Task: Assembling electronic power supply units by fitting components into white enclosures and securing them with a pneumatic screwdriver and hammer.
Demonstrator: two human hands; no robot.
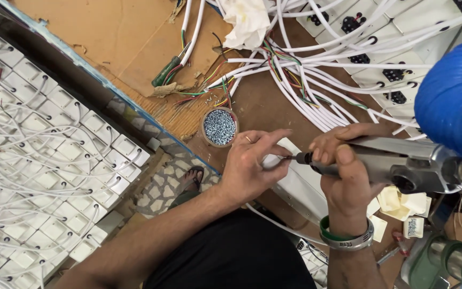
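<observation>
We pinch a small screw between the thumb and forefinger of our left hand, just at the bit of the silver power screwdriver, over the white plastic casing at the middle of the brown bench. Our right hand is wrapped shut around the driver's barrel, forefinger lying along the nose.

To do this well, in our judgement, we keep the bit in line with the screw, seat the point before pulling the trigger, and take the left fingertips away once the thread bites.

Counting: one driver, one casing under the hands, one round tub of screws near the left hand, its screws too many to count. One crumpled cloth lies further up, with a tangle of white cables beyond counting. Stacked white boxes fill the left, too many to tell.
</observation>
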